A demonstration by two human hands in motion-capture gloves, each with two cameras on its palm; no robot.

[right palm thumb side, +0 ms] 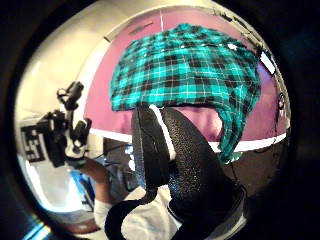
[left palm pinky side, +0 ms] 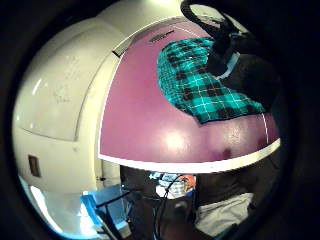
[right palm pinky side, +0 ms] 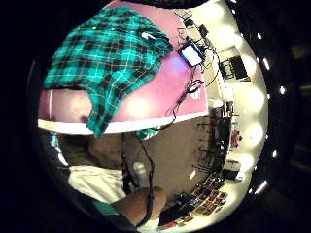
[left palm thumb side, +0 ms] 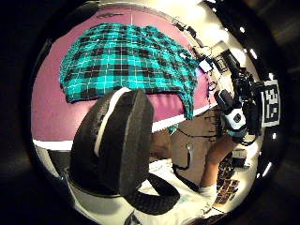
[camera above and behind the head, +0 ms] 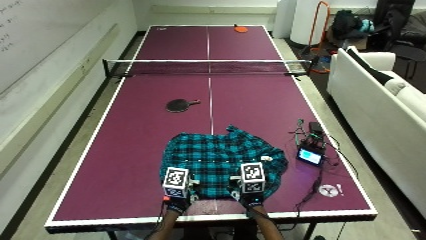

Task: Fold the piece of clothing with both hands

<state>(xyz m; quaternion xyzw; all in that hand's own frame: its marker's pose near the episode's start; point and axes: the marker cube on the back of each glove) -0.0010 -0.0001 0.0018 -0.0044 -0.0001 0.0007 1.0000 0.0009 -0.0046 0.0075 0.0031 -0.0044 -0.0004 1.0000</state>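
- The worktop [camera above and behind the head: 146, 150] is a long purple table-tennis table with white lines and a net [camera above and behind the head: 208, 66] across its middle.
- The piece of clothing [camera above and behind the head: 223, 161], a teal and black checked shirt, lies spread and rumpled on the near half of the worktop, close to the person's edge. The palm views show one part hanging over that edge.
- I see no neat fold in it yet, so I judge the task to be at its start, with all the folding left to do.
- The left hand [camera above and behind the head: 177, 200] and right hand [camera above and behind the head: 250, 199] are at the near hem of the shirt, side by side. Whether they touch or hold the cloth, and how far their fingers are open, I cannot tell.
- A dark paddle [camera above and behind the head: 181, 104] lies beyond the shirt, well apart from it.
- A small device with a lit screen [camera above and behind the head: 310, 156] and its cables sits near the shirt's right side.
- An orange paddle [camera above and behind the head: 240, 29] lies at the far end.
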